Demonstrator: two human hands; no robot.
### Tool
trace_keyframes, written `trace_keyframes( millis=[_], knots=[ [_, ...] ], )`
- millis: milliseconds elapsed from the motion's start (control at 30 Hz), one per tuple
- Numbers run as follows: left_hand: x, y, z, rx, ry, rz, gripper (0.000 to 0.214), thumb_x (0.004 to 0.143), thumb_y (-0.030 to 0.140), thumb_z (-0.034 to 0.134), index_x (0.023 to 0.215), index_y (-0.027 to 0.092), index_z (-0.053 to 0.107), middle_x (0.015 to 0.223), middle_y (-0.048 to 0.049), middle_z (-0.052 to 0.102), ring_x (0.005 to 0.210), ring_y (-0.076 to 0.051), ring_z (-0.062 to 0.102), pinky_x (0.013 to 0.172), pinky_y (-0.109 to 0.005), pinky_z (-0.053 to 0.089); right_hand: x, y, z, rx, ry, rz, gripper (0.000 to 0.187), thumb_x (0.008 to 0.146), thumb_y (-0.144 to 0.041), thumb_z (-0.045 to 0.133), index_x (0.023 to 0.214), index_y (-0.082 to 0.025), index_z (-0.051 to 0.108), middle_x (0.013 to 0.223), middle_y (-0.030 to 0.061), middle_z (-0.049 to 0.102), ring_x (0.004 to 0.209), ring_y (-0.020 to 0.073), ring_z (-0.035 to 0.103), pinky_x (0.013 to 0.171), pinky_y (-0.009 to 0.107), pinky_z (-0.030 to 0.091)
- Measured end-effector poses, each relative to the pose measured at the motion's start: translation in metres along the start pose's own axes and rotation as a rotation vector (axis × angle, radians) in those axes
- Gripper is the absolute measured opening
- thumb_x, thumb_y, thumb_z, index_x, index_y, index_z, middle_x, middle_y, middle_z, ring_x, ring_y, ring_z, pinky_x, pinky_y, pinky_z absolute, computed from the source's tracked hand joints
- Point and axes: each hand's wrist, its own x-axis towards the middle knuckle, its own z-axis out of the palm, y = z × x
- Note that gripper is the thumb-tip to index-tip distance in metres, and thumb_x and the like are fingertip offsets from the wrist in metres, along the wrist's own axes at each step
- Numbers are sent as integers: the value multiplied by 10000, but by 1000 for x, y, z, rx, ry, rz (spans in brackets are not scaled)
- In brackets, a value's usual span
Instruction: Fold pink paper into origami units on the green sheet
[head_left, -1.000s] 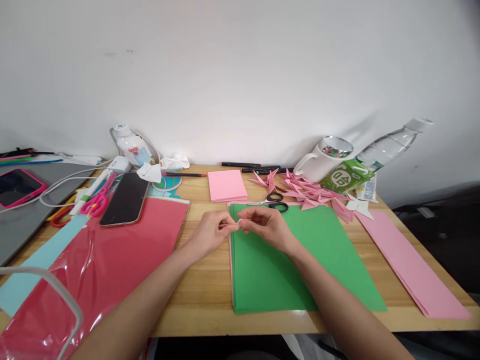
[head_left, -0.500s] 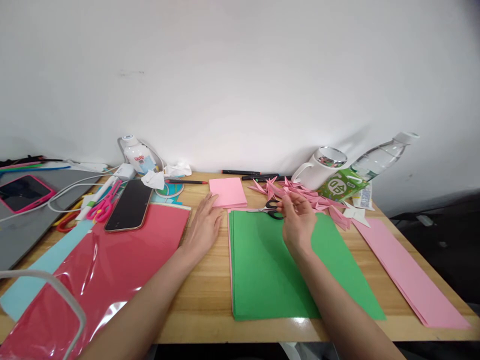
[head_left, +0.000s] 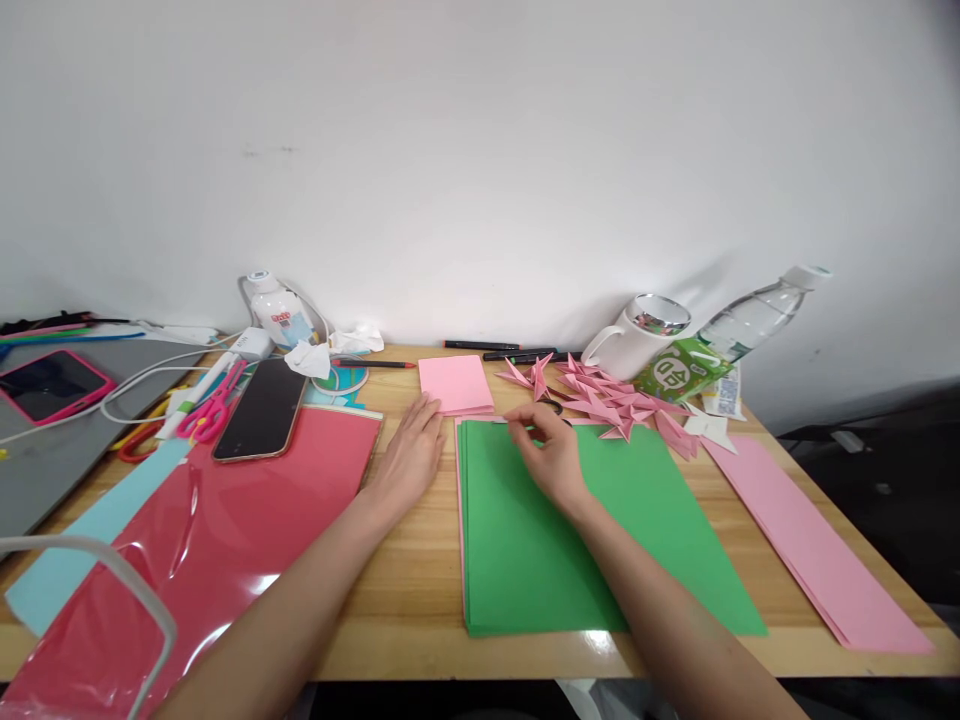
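Your left hand (head_left: 411, 455) lies palm down on the bare wood of the bench (head_left: 420, 590), grip slack and fingers stretched apart. The fingertips reach the near corner of the small pink note stack (head_left: 455, 383), though actual contact is hard to judge. That hand sits in the gap between the red sheet (head_left: 247, 510) and the green paper (head_left: 570, 560). Your right hand (head_left: 551, 455) rests on the far edge of the green paper, with the fingers curled downward. Just beyond its knuckles one black loop of the scissors (head_left: 553, 404) shows and the rest is hidden under the hand. You cannot tell whether that grip is clamped on anything. The green paper is a squared stack lying flat at bench centre, a pink sheet edge peeking out along its left side. Behind the right hand a scatter of folded pink pieces (head_left: 615, 395) spreads toward the white mug (head_left: 637, 335), the green carton (head_left: 671, 370) and the tipped water bottle (head_left: 750, 315). Long pink strips (head_left: 802, 530) lie at far right, well apart from both hands. A dark phone (head_left: 262, 410) rests on the red sheet's far corner, with pink scissors (head_left: 210, 405) just beside it. Black markers (head_left: 480, 346) line the wall edge.
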Motion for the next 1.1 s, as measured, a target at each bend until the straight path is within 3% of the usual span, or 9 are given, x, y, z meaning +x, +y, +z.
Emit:
trace_keyframes(
  millis=[167, 367, 667, 867, 967, 1033, 1100],
  knots=[
    [0, 1, 2, -25, -8, -2, 389, 865, 146, 378, 1235, 101, 489, 1413, -169, 406, 1368, -244, 264, 1084, -474, 315, -6, -3, 3, -202, -244, -246, 202, 816, -116, 476, 855, -205, 653, 856, 67, 626, 751, 172, 603, 646, 281, 480],
    [0, -2, 8, -104, 22, -18, 423, 849, 148, 385, 1259, 102, 474, 1362, -160, 475, 1344, -237, 321, 1086, -455, 319, -7, 2, 3, -241, -284, -282, 229, 804, -81, 469, 887, -208, 641, 861, 68, 628, 751, 177, 611, 672, 289, 492],
    [1, -1, -1, -242, 275, -116, 296, 843, 113, 414, 1044, 157, 627, 1118, -117, 647, 1068, -227, 587, 953, -410, 451, -8, 3, 5, -238, -301, -294, 217, 810, -72, 470, 881, -194, 634, 866, 73, 631, 779, 184, 615, 712, 304, 493],
    [3, -4, -4, -323, 391, -264, 180, 814, 150, 519, 961, 173, 620, 818, -44, 711, 759, -182, 668, 715, -321, 524, -8, 3, 5, -207, -319, -249, 210, 813, -87, 479, 870, -196, 649, 863, 77, 630, 768, 184, 603, 693, 311, 492],
    [5, -2, -6, -366, 442, -316, 148, 781, 145, 559, 921, 172, 598, 760, -20, 697, 679, -153, 665, 625, -262, 522, -9, 2, 7, -106, -310, -146, 157, 813, -141, 516, 843, -195, 661, 839, 71, 623, 757, 181, 591, 679, 313, 502],
    [5, 1, -8, -382, 489, -343, 134, 788, 165, 554, 918, 172, 585, 803, -29, 687, 702, -149, 661, 618, -256, 525, -8, 0, 8, 3, -287, -41, 176, 824, -206, 534, 962, -207, 643, 830, 54, 612, 721, 163, 586, 632, 296, 520],
    [3, 7, -11, -384, 531, -302, 137, 811, 179, 527, 935, 181, 587, 879, -42, 673, 792, -152, 652, 695, -276, 530, -6, -4, 8, 182, -270, 80, 422, 801, -268, 594, 1214, -253, 510, 944, 50, 604, 718, 144, 601, 621, 290, 543]
  ],
)
